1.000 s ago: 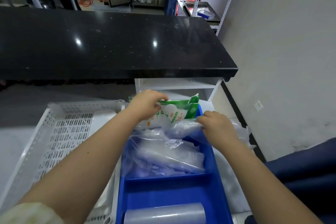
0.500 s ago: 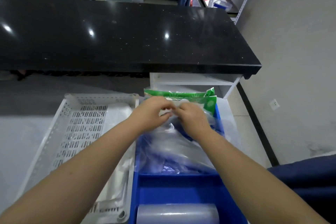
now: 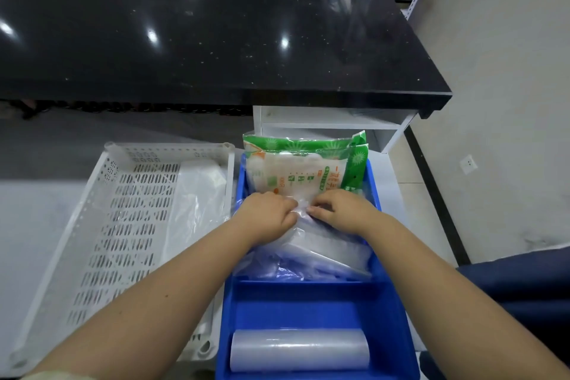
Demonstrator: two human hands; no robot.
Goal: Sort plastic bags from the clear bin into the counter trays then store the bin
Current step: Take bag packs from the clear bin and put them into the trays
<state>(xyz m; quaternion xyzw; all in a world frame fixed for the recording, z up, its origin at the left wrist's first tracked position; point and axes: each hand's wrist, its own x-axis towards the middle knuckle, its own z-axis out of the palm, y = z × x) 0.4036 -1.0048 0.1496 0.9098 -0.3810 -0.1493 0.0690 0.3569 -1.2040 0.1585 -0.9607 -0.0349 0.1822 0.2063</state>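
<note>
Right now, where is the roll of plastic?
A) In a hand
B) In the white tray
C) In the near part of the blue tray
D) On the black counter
C: the roll lies alone in the near part of the blue tray, on this side of the divider, while the left hand and right hand press on the clear bags in the far part.
</note>
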